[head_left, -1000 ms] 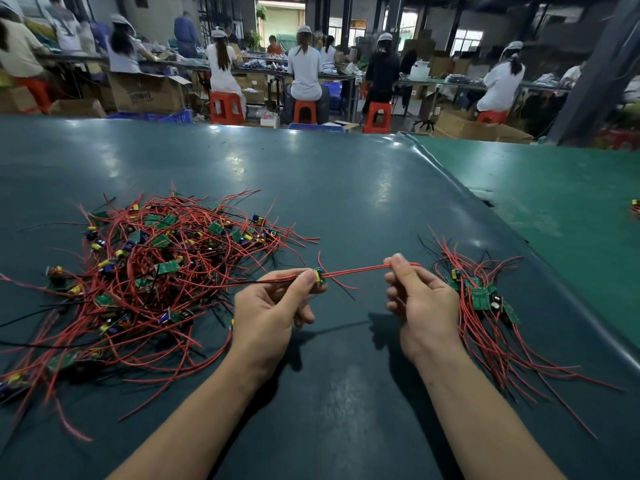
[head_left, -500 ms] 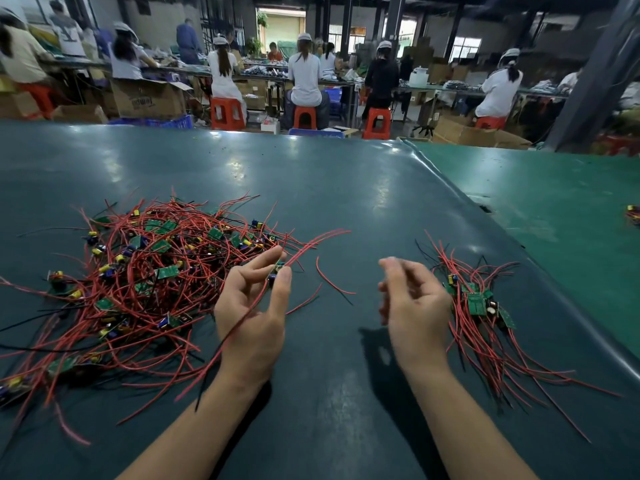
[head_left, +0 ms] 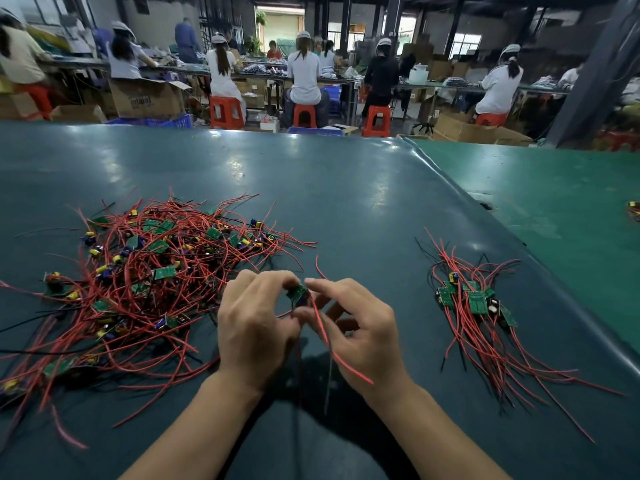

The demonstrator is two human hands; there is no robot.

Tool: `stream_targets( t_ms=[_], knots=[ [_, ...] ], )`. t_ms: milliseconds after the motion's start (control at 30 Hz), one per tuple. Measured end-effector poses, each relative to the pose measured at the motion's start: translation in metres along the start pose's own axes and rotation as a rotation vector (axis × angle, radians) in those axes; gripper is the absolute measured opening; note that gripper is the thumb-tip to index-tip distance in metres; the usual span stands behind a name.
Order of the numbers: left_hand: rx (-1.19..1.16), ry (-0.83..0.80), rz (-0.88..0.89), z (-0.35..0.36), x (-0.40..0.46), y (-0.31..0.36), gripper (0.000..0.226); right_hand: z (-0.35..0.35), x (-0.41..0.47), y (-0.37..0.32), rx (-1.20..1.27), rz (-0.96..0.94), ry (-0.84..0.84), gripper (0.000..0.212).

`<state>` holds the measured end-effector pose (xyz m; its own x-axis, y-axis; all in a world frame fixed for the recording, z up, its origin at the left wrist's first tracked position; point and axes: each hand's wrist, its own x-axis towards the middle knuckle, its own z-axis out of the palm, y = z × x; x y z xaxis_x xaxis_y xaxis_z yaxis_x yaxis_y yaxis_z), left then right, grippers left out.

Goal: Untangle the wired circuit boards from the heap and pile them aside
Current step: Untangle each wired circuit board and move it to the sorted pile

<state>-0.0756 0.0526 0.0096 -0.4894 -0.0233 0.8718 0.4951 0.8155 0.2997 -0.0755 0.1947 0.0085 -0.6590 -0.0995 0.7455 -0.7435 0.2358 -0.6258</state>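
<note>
dark teal matting covers the bench (head_left: 346,188), with a brighter green bench (head_left: 554,188) abutting at 2 o'clock. beyond, at 12, a dim workshop holds seated workers (head_left: 304,77) on red stools (head_left: 304,114) and cardboard boxes (head_left: 147,97). the heap (head_left: 145,278) of red-wired boards sprawls at 9 o'clock; the sorted pile (head_left: 478,306) lies at 3, wires trailing toward 5. at centre, the left hand (head_left: 252,327) and right hand (head_left: 363,334) both have a narrow grip pinching one circuit board (head_left: 297,293), tilted, its red wire (head_left: 332,344) running toward 5 o'clock.
</note>
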Motion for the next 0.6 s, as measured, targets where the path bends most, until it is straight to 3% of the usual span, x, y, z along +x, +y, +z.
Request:
stream_targets(
  t_ms=[100,267,400,600],
  knots=[
    [-0.031,-0.078,-0.024,0.003,-0.002,0.004,0.024,-0.002,0.003,-0.005,0.192,0.234,0.143,0.007],
    [-0.299,-0.175,-0.224,0.002,-0.003,0.01,0.054,-0.013,0.013,-0.006,0.479,0.532,0.273,0.013],
    [-0.453,-0.206,-0.217,0.002,-0.003,0.016,0.031,-0.02,0.017,-0.004,0.668,0.671,0.182,0.016],
    [-0.577,-0.218,-0.296,0.004,-0.006,0.015,0.025,-0.016,0.018,-0.003,0.591,0.792,0.147,0.017]
  ],
)
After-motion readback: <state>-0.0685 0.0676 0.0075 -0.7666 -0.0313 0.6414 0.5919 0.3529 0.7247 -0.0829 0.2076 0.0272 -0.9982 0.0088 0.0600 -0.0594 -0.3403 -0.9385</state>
